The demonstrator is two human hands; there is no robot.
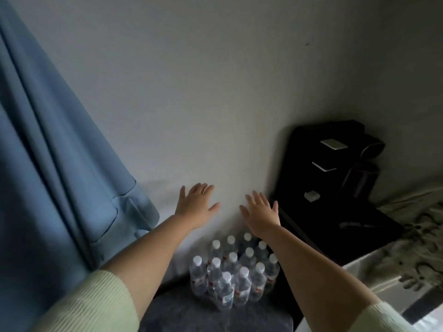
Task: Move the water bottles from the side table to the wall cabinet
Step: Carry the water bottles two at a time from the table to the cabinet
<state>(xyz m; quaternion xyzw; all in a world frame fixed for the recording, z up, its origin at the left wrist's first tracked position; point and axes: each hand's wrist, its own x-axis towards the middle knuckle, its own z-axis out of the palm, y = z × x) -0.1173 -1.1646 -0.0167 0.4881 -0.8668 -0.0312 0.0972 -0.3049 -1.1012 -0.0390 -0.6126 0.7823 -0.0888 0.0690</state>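
Left hand (197,205) and right hand (261,213) spread flat, above water bottles (233,269)

The bottles (233,271) were clear glossy plastic with white caps. The curtain (52,164) was smooth blue cloth, the wall (191,92) matt, the sleeves (91,305) ribbed knit, the machine (335,164) probably black plastic.

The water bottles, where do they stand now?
In the head view, the water bottles stand clustered at lower centre on the dark side table, against the wall, beneath both outstretched arms.

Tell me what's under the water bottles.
The bottles stand clustered on a dark surface by the wall. The part directly beneath them is covered by the bottles; the right forearm hides the cluster's right edge.
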